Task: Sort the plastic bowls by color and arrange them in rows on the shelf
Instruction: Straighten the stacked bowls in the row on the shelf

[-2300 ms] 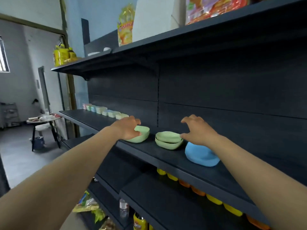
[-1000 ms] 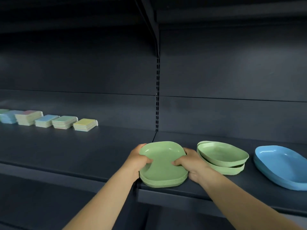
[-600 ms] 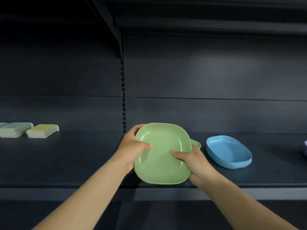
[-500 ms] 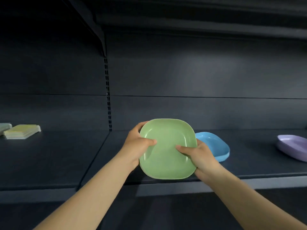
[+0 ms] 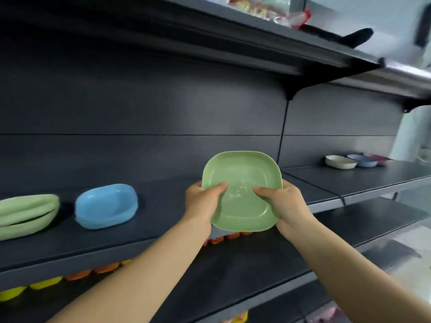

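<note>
Since the earlier frames, both hands have lifted the green square plastic bowl stack off the dark shelf and carried it rightward; it is now held tilted above the shelf's near edge. Left hand and right hand each grip an opposite rim, thumbs inside. Remaining green bowls and the blue oval bowl now lie well apart to the left. Cream, blue and pink bowls sit far right. Judgement: relocation is under way; placement is pending.
</note>
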